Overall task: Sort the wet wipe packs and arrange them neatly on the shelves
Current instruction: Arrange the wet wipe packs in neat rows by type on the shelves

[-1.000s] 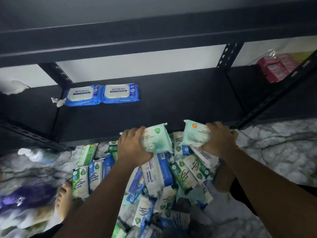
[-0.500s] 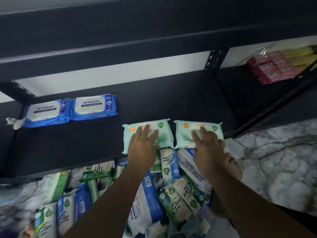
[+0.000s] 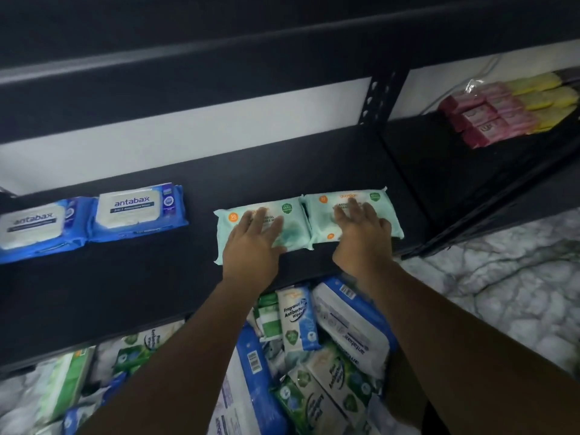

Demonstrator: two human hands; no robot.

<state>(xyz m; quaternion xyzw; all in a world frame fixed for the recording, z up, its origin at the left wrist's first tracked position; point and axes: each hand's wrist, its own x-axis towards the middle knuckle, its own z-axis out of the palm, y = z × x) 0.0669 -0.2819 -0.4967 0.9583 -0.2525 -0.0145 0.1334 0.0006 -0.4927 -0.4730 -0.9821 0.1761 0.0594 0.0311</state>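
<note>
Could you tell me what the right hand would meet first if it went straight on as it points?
Past the mint pack under the right hand, only bare shelf, then probably the white wall; depth is unclear.

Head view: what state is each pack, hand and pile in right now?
Left green pack, flat on the shelf, touching its neighbour.
Right green pack, flat on the shelf.
Left hand, fingers straight, pressing left green pack.
Right hand, fingers straight, pressing right green pack.
Two blue packs, flat, side by side on shelf.
Floor pile, jumbled, unsorted.
</note>
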